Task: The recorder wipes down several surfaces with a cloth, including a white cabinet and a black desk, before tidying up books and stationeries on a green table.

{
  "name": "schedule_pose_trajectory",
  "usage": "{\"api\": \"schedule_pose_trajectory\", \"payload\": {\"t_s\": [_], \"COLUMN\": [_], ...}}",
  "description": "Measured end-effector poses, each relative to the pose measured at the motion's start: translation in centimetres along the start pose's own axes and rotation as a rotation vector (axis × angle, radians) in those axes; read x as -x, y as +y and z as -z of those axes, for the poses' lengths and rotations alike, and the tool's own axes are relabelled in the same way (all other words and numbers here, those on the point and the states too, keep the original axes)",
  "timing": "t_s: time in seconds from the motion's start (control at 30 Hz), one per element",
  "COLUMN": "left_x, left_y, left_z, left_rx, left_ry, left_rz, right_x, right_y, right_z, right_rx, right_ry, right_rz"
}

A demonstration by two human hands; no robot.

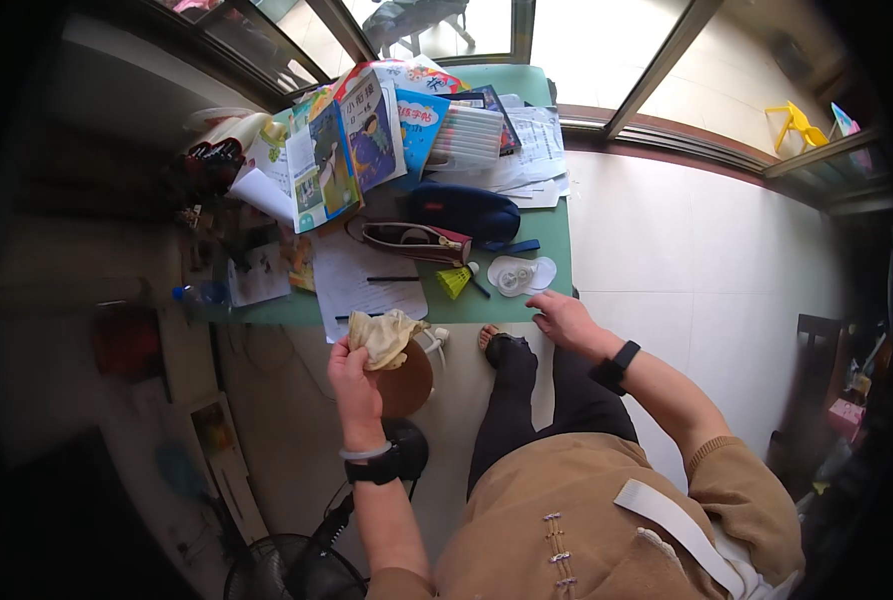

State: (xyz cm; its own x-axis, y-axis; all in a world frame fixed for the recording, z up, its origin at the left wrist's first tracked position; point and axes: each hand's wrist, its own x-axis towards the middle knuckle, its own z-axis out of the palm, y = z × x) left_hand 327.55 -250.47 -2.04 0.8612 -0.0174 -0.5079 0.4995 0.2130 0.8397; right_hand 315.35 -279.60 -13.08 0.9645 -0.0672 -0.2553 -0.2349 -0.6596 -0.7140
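Pinched in my left hand (355,379) is a crumpled, off-white cloth (388,337), held over the near edge of the green table. My right hand (565,321) hovers at the table's front right with nothing in it, its fingers a little spread. Just beyond those fingers lies a white figure-eight-shaped piece (542,271) with a round clear plastic part (516,279) on it. Left of that sit a yellow-green shuttlecock (455,280) and a short dark stick (481,289). A maroon pencil case (416,241), unzipped, lies in front of a navy pouch (465,212).
Books (371,135), a pack of markers (467,139) and loose papers (532,146) are heaped on the far part of the table (555,225). A brown-topped stool (405,382) stands under my left hand. A fan (289,566) is at lower left, and a plastic bottle (204,292) lies at the left.
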Motion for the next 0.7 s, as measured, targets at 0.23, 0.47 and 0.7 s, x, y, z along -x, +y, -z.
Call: {"api": "schedule_pose_trajectory", "payload": {"t_s": [0.23,0.47,0.7], "left_x": [-3.9,-11.6,-12.4], "left_y": [-1.8,-7.7,-15.1], "left_z": [-2.1,-1.6,-0.4], "left_rx": [0.012,-0.037,-0.527], "left_ry": [0.097,0.327,0.39], "left_rz": [-0.024,-0.011,-0.037], "right_x": [-6.4,-6.7,-9.4], "right_y": [1.7,5.8,5.3], "right_z": [-1.9,0.8,-1.5], "right_rx": [0.163,0.232,0.421], "right_ry": [-0.058,0.004,-0.014], "right_rz": [0.146,0.071,0.311]}}
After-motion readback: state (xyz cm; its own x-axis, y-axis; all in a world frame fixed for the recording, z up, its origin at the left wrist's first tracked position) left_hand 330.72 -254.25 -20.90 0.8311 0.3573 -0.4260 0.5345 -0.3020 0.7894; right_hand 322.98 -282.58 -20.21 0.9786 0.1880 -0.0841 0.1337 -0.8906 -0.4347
